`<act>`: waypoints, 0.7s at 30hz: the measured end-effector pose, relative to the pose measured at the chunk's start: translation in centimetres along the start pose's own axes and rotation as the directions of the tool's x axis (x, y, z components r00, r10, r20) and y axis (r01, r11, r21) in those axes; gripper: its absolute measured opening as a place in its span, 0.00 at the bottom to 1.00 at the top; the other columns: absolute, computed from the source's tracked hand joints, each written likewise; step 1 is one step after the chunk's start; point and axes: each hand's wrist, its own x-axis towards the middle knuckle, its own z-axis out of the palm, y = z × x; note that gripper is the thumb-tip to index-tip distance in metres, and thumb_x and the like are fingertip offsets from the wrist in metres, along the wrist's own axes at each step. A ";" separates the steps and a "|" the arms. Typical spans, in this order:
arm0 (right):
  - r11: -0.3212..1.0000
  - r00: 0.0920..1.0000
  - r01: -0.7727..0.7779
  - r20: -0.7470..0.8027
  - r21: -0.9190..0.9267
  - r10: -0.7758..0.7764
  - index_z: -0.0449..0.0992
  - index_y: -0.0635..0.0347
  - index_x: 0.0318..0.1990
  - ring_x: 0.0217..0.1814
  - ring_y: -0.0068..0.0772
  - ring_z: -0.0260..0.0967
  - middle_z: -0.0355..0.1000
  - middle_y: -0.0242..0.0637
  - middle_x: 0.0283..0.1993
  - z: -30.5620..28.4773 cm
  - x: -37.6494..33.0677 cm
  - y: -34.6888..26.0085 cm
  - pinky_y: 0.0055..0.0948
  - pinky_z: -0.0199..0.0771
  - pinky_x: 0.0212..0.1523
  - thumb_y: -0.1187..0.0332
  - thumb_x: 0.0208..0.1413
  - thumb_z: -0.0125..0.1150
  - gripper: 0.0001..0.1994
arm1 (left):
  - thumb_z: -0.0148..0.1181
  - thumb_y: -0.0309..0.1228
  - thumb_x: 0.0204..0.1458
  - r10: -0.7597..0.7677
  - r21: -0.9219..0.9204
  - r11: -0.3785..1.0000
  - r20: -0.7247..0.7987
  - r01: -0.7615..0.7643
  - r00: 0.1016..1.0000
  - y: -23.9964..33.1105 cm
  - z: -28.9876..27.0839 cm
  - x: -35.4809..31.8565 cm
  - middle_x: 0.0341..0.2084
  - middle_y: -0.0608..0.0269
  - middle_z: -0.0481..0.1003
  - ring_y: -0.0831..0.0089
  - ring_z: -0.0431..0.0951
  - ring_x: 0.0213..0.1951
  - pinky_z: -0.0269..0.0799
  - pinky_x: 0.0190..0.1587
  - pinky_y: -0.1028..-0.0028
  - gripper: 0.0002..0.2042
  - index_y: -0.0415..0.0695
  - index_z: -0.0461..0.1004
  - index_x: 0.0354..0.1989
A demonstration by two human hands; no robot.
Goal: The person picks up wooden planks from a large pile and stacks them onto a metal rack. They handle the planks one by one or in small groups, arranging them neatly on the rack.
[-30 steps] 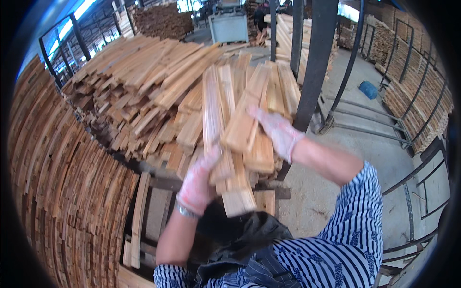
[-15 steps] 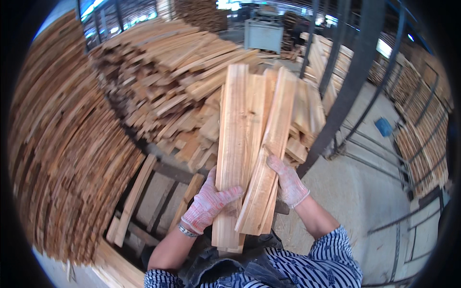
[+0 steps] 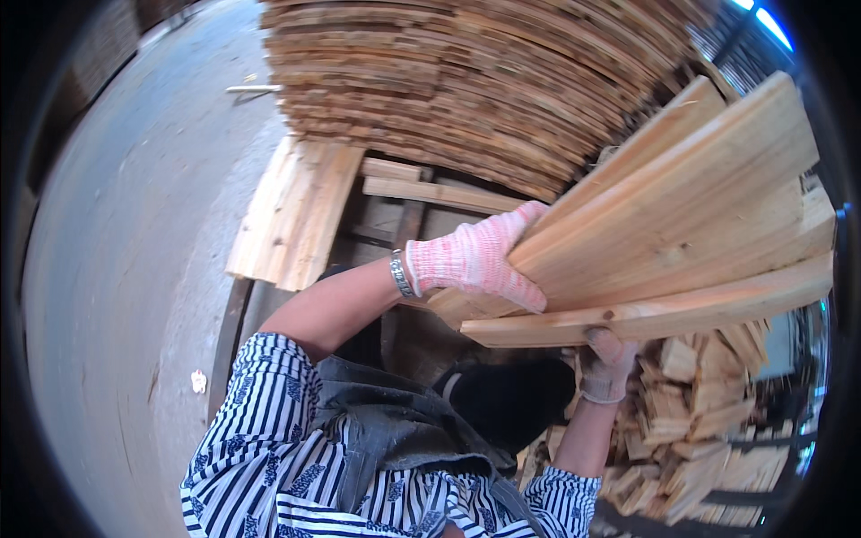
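Observation:
Several pale wooden boards (image 3: 664, 238) fan out to the right between my two gloved hands, tilted and held off the ground. In a pink-and-white knit glove, my left hand (image 3: 480, 255) is wrapped round their near left end, its thumb lying across the top face. My right hand (image 3: 608, 363), also gloved, grips the lower edge of the bundle from beneath. Most of its fingers are hidden by the lowest board. A knot marks that board close to the right thumb.
A tall stack of thin boards (image 3: 448, 81) rises ahead. Several boards (image 3: 296, 211) lie side by side at the left on a dark frame. A loose heap of wood pieces (image 3: 691, 386) is at the lower right. Grey concrete floor (image 3: 117, 269) stretches along the left.
My view and body have turned left, away from the loose heap toward the tall stack. The boards have swung from upright in front of me to slanting right, still in both hands.

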 end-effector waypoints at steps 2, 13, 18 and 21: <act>0.999 0.991 -0.037 0.127 0.037 0.032 0.68 0.61 0.59 0.59 0.40 0.68 0.69 0.38 0.55 4.3 2.4 3.0 0.42 0.72 0.63 0.68 0.41 0.76 0.35 | 0.83 0.32 0.35 -0.045 -0.050 0.998 -0.131 0.039 0.990 -2.3 -2.6 -2.0 0.56 0.55 0.73 0.69 0.70 0.60 0.67 0.63 0.68 0.53 0.39 0.55 0.70; 0.884 0.535 0.467 0.800 -0.011 -0.273 0.78 0.42 0.56 0.51 0.36 0.78 0.81 0.35 0.47 27.2 10.7 14.6 0.37 0.80 0.50 0.57 0.67 0.55 0.14 | 0.84 0.29 0.33 -0.315 -0.166 0.948 -0.617 0.272 0.721 -9.4 -15.0 -12.5 0.54 0.64 0.74 0.71 0.70 0.58 0.67 0.63 0.65 0.49 0.42 0.61 0.68; 0.994 0.400 -0.098 0.912 -0.054 0.089 0.69 0.55 0.64 0.63 0.33 0.70 0.72 0.39 0.63 35.5 8.8 20.8 0.35 0.69 0.65 0.56 0.49 0.77 0.35 | 0.83 0.27 0.37 -0.370 -0.289 0.929 -0.679 0.233 0.634 -16.9 -17.3 -20.0 0.48 0.61 0.79 0.70 0.77 0.52 0.76 0.56 0.65 0.35 0.40 0.72 0.58; 0.979 0.416 -0.067 0.886 -0.194 0.204 0.67 0.57 0.65 0.64 0.34 0.69 0.71 0.38 0.64 39.3 8.5 25.3 0.34 0.70 0.65 0.57 0.41 0.82 0.43 | 0.84 0.27 0.34 -0.438 -0.318 0.899 -0.652 0.301 0.619 -20.2 -20.1 -21.0 0.49 0.61 0.79 0.69 0.78 0.51 0.78 0.54 0.64 0.37 0.40 0.72 0.58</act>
